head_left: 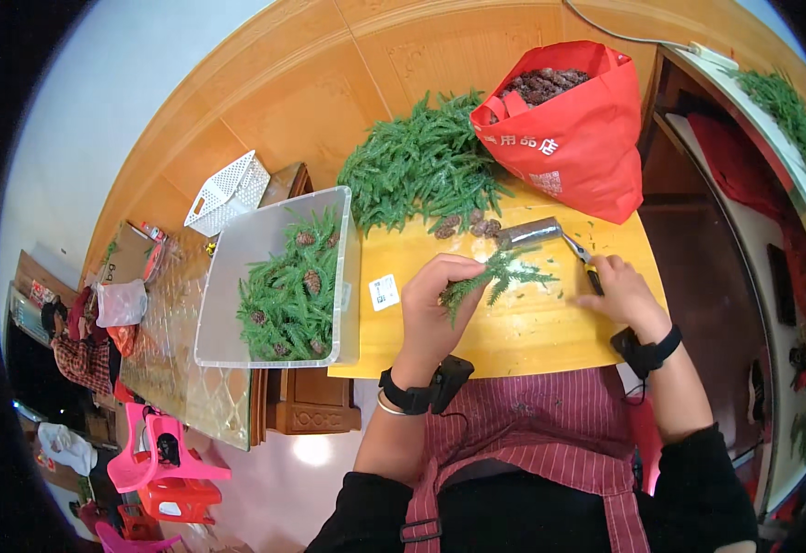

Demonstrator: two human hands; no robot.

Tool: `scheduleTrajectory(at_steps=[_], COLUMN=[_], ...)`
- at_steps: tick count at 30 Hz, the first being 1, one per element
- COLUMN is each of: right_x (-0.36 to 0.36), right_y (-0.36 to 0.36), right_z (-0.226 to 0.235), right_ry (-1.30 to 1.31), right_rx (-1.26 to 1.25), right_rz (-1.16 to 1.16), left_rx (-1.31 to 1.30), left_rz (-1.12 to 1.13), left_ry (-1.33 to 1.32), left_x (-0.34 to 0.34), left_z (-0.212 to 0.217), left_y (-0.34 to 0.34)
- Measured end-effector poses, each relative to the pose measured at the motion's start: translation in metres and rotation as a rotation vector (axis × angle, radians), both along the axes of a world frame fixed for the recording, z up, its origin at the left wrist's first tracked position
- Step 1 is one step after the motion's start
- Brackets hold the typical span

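Your left hand [432, 309] pinching feathery green sprig [500, 275] over yellow board [514, 332]; right hand [620, 293] gripping glue gun [551, 234], wrist bending inward

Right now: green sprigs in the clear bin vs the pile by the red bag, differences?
The sprigs in the clear bin lie contained in the clear bin with pine cones mixed among them; the pile by the red bag sits loose on the yellow board, cones only at its front edge. The pile looks bigger. Both are the same green needle sprigs.
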State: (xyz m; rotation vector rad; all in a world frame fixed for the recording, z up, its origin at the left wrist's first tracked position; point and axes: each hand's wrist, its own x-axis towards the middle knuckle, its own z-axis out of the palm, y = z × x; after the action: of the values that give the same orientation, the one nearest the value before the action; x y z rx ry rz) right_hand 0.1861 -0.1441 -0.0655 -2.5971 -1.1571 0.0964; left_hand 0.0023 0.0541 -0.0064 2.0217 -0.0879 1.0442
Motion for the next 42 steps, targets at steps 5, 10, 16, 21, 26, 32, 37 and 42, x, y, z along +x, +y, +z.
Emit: scheduleTrajectory(at_steps=[5, 10, 16, 21, 26, 32, 37, 42], right_x=[0.008, 0.012, -0.024, -0.058, -0.061, -0.067, -0.07, -0.073], right_y=[-0.004, -0.009, -0.016, -0.003, 0.009, 0.018, 0.019, 0.018], right_z=[-0.025, -0.014, 0.037, 0.073, 0.074, 0.077, 0.076, 0.078], right_ry=[-0.092, 0.009, 1.035, 0.742, 0.212, 0.027, -0.018, -0.066], right_rx=[0.092, 0.183, 0.681, 0.652, 0.577, 0.638, 0.62, 0.621], right_rz=[-0.038, -0.077, -0.035, 0.192, 0.443, 0.49, 0.468, 0.452], left_rx=[-0.053, -0.096, -0.127, -0.069, -0.046, -0.053, -0.019, 0.032], left_rz=[0.041, 0.063, 0.055, 0.057, 0.019, -0.011, -0.022, -0.03], left_ry=[0.029, 0.036, 0.029, -0.012, -0.067, -0.055, -0.055, -0.066], left_x=[-0.001, -0.006, -0.002, 0.006, 0.011, 0.011, 0.011, 0.008], left_z=[0.005, 0.004, -0.001, -0.001, 0.001, -0.004, -0.004, -0.005], left_y=[-0.005, -0.003, -0.005, -0.008, -0.015, -0.014, -0.014, -0.009])
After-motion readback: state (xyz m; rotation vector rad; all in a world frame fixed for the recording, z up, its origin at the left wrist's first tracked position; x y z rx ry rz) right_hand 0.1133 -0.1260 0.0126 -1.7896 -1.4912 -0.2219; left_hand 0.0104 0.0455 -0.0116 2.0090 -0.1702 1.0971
